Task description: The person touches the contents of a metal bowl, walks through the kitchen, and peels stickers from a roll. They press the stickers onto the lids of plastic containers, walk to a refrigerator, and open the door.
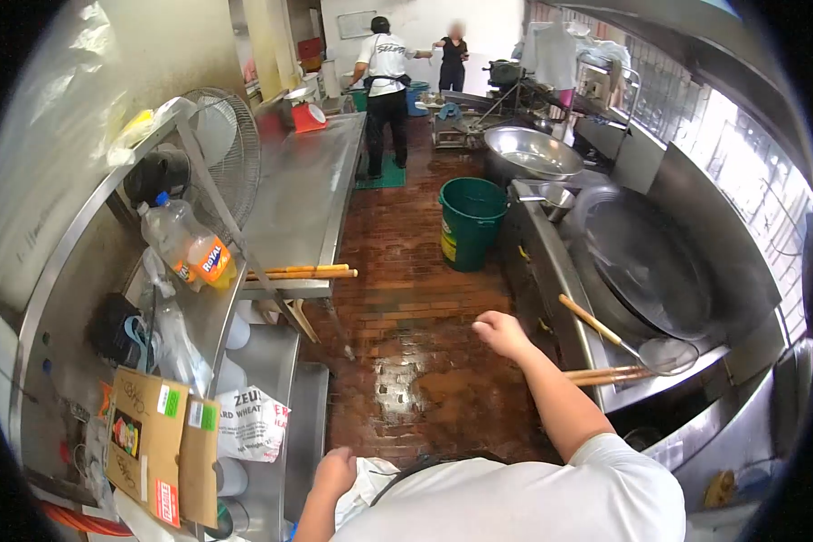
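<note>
My right hand [504, 334] is held out over the wet brick floor, its fingers curled in with nothing seen in them. To its right, a wire strainer [668, 356] with a wooden handle rests across the stove edge. Several wooden handles [605, 376] stick out just below it. Down by my waist, my left hand [337, 471] is loosely closed, and no object shows in it. Beside that hand, white cloth [363, 479] hangs at my side. A printed flour sack [251, 425] lies on the lower shelf to the left.
A green bin [472, 221] stands ahead beside the stove, which bears a large dark wok [650, 262]. At left are a steel table [303, 181], a cardboard box [149, 447] and plastic bottles [185, 239]. Two people [387, 90] stand at the far end.
</note>
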Demonstrator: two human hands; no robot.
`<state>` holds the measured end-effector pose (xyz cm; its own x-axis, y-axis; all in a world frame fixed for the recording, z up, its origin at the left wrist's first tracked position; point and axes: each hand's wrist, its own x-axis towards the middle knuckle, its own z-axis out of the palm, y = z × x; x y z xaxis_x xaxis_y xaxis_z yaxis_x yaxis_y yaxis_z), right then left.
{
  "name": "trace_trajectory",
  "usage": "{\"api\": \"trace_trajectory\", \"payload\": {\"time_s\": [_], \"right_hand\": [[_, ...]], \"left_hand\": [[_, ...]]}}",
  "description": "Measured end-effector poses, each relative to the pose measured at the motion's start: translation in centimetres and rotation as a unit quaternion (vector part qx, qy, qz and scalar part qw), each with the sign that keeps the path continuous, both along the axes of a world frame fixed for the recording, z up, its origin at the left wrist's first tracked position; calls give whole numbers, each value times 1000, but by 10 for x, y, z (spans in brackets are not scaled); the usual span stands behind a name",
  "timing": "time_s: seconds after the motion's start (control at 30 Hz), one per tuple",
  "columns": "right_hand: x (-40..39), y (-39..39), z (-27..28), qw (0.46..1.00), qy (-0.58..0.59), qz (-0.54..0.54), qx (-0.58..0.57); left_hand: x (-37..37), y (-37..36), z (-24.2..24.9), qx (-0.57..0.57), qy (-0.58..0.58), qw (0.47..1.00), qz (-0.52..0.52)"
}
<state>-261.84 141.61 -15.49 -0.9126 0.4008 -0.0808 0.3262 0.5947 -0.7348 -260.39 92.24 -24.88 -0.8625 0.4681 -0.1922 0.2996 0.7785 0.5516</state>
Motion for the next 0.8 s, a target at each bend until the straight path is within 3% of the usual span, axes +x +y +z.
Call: {"api": "trace_trajectory", "payload": {"time_s": [0.1, 0.17, 0.23, 0.3, 0.37, 0.43, 0.5, 0.53, 0.6, 0.63, 0.73, 0.8], "right_hand": [[-9, 35, -29, 990, -68, -55, -114], [-6, 53, -80, 986, -14, 14, 167], [-13, 85, -135, 985, -84, 88, 123], [-26, 107, -163, 965, -228, 110, 63], [-43, 137, -206, 931, -296, 158, 141], [-67, 162, -211, 913, -343, 165, 145], [-96, 195, -199, 905, -424, 25, 4], [-113, 216, -201, 905, -425, 30, 7], [-150, 268, -210, 921, -389, 34, -10], [-172, 308, -246, 924, -358, 103, 82], [-250, 367, -206, 917, -392, 75, 17], [-307, 380, -144, 921, -387, 41, -6]], "left_hand": [[-50, 55, 13, 30, 48, 998, -29], [-77, 100, 26, 64, 53, 996, -38], [-106, 143, 24, 121, 44, 990, -52], [-133, 186, 34, 131, 28, 989, -59], [-164, 220, 43, 92, 20, 992, -82], [-193, 252, 61, -6, -15, 995, -103], [-228, 271, 50, 29, 50, 990, -127], [-245, 279, 45, 61, 116, 979, -157], [-275, 296, 39, 61, 92, 987, -121], [-289, 305, 46, 62, 51, 992, -102], [-321, 323, 61, 51, 4, 998, -42], [-340, 329, 64, 25, -36, 999, 2]]}}
